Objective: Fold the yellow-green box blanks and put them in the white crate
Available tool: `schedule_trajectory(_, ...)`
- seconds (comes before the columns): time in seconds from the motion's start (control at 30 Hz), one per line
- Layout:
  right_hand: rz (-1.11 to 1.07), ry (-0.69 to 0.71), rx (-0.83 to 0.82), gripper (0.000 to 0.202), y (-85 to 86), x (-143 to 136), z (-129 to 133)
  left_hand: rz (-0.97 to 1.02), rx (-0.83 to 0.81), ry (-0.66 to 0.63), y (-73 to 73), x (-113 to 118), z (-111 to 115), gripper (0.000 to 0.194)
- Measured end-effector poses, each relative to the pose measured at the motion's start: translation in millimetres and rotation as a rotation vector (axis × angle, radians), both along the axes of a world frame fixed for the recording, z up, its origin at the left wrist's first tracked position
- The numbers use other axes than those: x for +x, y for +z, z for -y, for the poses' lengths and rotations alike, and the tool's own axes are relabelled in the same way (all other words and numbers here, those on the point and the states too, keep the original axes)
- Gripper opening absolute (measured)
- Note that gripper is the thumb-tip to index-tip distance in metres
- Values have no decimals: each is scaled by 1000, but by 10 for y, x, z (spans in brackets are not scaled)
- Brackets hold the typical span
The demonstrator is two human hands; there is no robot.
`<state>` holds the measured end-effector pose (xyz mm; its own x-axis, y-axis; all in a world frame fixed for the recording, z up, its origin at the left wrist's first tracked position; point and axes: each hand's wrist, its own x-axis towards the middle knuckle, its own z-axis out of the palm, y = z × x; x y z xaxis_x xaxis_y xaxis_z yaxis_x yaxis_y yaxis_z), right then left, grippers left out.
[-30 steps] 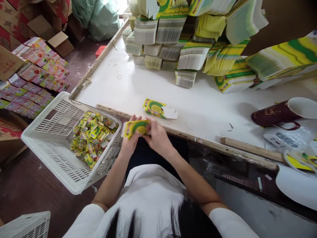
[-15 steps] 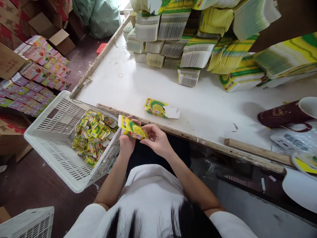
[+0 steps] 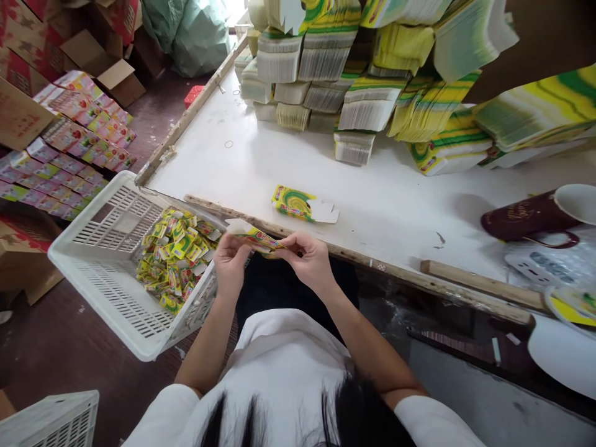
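Between my two hands is a small yellow-and-green cardboard box, tilted, with a white flap sticking up at its left end. My left hand pinches the left end, thumb toward me. At the other end, the fingers and thumb of my right hand grip the cardboard. Just beyond, on the white table, lies another such box with its white end flaps open to the right. Left of my hands, a white plastic basket holds a heap of small yellow-green boxes.
Stacks of flat yellow-green cartons line the back of the table. A maroon mug lies at the right, near a wooden strip on the edge. Pink boxes and open brown cartons are on the floor at left.
The box in my hands has turned and tipped, so its printed face no longer shows fully and a white flap stands up. My left hand has shifted left, my right hand slightly right.
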<state>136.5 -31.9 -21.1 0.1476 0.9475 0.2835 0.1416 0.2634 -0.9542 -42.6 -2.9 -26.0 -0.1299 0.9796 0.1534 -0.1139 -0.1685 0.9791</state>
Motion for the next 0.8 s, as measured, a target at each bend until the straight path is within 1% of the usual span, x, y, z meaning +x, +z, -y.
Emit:
schedule_trajectory(0.07,232,-61,114,8,36,67,3,-145,213,9,183,-133,-43,76)
schedule_trajectory(0.1,362,-72,188,14,59,93,5,-247,310,-6,288,-195,-57,87)
schedule_trajectory(0.13,480,-55,270,20,84,110,9,-377,373,-42,388,-241,-62,96)
schedule_trajectory(0.17,572,-13,354,24,106,115,15,-526,394,-102,474,-265,-57,102)
schedule_trajectory(0.2,633,42,432,25,125,109,24,-673,375,-185,536,-265,-43,106)
schedule_trajectory(0.23,662,98,497,24,136,95,36,-799,319,-283,567,-242,-23,106)
schedule_trajectory(0.27,662,133,539,22,138,77,51,-886,242,-370,566,-203,1,101)
schedule_trajectory(0.3,639,126,545,21,130,58,69,-930,160,-429,535,-155,26,92)
schedule_trajectory(0.33,589,72,513,18,112,42,88,-943,85,-452,480,-106,52,83)
schedule_trajectory(0.37,508,-14,456,17,87,30,106,-940,27,-445,408,-60,79,75)
schedule_trajectory(0.4,402,-100,375,25,57,22,120,-929,-6,-417,330,-20,106,72)
schedule_trajectory(0.43,281,-157,277,41,25,17,130,-914,-10,-388,252,13,135,72)
schedule_trajectory(0.47,156,-166,169,56,-6,14,132,-896,13,-375,181,41,164,75)
schedule_trajectory(0.5,31,-109,55,65,-34,8,125,-879,57,-381,119,66,193,79)
schedule_trajectory(0.53,-95,8,-64,68,-59,0,111,-859,121,-393,70,89,220,80)
schedule_trajectory(0.6,-334,339,-304,64,-103,-26,64,-828,264,-404,9,129,263,76)
schedule_trajectory(0.63,-444,490,-393,64,-126,-42,39,-821,321,-400,-2,144,276,72)
schedule_trajectory(0.67,-535,604,-457,66,-152,-58,17,-822,350,-395,-4,152,283,66)
schedule_trajectory(0.7,-600,668,-496,71,-182,-74,3,-830,346,-393,3,155,285,60)
schedule_trajectory(0.73,-637,678,-517,76,-215,-89,-2,-845,316,-395,16,151,282,53)
schedule_trajectory(0.8,-642,598,-511,85,-280,-114,23,-881,221,-404,40,134,265,44)
